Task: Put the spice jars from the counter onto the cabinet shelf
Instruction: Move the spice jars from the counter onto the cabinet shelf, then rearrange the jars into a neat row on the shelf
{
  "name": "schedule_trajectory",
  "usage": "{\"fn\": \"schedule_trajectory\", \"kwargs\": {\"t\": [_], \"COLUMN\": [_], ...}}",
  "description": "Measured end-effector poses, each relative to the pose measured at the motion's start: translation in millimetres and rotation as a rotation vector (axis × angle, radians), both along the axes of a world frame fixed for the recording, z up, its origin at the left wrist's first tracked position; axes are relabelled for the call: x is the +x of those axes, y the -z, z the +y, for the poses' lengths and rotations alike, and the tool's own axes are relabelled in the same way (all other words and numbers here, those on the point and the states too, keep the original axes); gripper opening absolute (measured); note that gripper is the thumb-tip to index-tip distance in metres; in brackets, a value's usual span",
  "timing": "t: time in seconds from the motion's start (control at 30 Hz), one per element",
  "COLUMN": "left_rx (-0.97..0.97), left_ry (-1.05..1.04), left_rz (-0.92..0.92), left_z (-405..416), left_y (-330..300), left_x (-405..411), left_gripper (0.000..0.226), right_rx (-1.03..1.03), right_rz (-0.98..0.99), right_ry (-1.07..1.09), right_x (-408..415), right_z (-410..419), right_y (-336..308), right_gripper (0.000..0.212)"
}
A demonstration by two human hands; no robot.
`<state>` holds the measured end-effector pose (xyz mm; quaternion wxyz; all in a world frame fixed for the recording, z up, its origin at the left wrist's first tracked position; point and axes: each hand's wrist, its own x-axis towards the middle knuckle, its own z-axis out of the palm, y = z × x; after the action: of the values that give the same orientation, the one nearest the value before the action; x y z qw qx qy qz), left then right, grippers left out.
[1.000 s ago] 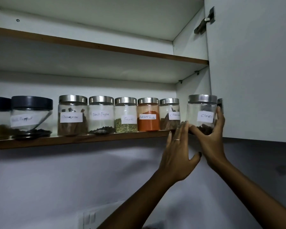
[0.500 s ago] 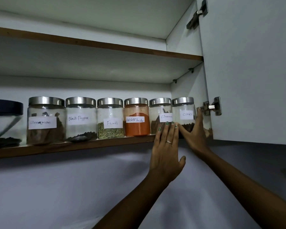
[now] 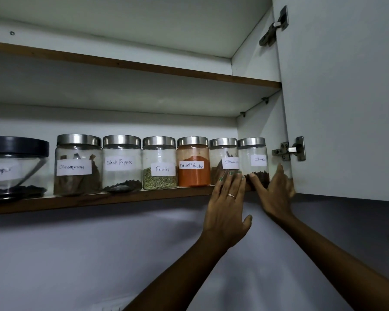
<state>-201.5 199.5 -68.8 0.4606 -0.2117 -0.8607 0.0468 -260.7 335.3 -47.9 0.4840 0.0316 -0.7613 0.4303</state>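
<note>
Several glass spice jars with steel lids stand in a row on the lower cabinet shelf [image 3: 99, 199]. The cloves jar [image 3: 254, 153] is at the right end, beside a cinnamon jar [image 3: 222, 153]. My right hand [image 3: 276, 196] cups the base of the cloves jar, thumb in front and fingers round its right side. With straight fingers, my left hand [image 3: 226, 205] touches the front of that cinnamon jar at the shelf edge. Further left stand the red chilli powder jar [image 3: 193, 176], fennel jar [image 3: 158, 158], black pepper jar [image 3: 121, 173] and another cinnamon jar [image 3: 76, 153].
A wide glass jar with a black lid [image 3: 14, 153] stands at the far left. The open cabinet door [image 3: 346, 97] hangs right beside my right hand, its hinge [image 3: 289, 150] just above. The upper shelf [image 3: 144, 65] shows nothing on it.
The cloves jar moved from the shelf's front edge back into the row beside the cinnamon jar. My left hand rose from below the shelf to touch the jars.
</note>
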Motion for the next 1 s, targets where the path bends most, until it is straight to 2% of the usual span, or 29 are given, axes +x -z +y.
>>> {"fn": "schedule_trajectory", "kwargs": {"t": [0.13,0.23,0.47,0.57,0.63,0.77,1.0], "left_rx": [-0.014,0.02,0.042,0.065,0.07,0.068,-0.013], "left_ry": [0.038,0.085,0.107,0.142,0.169,0.199,0.02], "left_rz": [0.039,0.076,0.15,0.194,0.23,0.302,0.4], "left_z": [-11.6,-24.3,-70.3,-92.2,-108.3,-142.8,-233.6], "left_y": [-0.8,-1.2,-1.7,-6.3,-10.1,-19.4,-24.7], "left_x": [20.9,41.0,79.1,96.1,108.3,137.1,203.0], "left_gripper": [0.075,0.07,0.072,0.072,0.07,0.069,0.067], "right_rx": [-0.046,-0.02,0.219,0.249,0.278,0.37,0.434], "right_rz": [0.089,0.164,0.23,0.258,0.313,0.492,0.653], "right_ry": [0.077,0.009,-0.152,-0.325,-0.439,-0.517,-0.579], "right_x": [18.0,36.2,86.6,111.9,128.3,158.3,210.5], "right_z": [-6.0,-13.4,-47.0,-73.9,-97.0,-142.8,-223.6], "right_y": [16.5,21.8,20.6,16.1,13.8,7.6,-1.6], "right_gripper": [0.06,0.048,0.051,0.048,0.046,0.035,0.03]}}
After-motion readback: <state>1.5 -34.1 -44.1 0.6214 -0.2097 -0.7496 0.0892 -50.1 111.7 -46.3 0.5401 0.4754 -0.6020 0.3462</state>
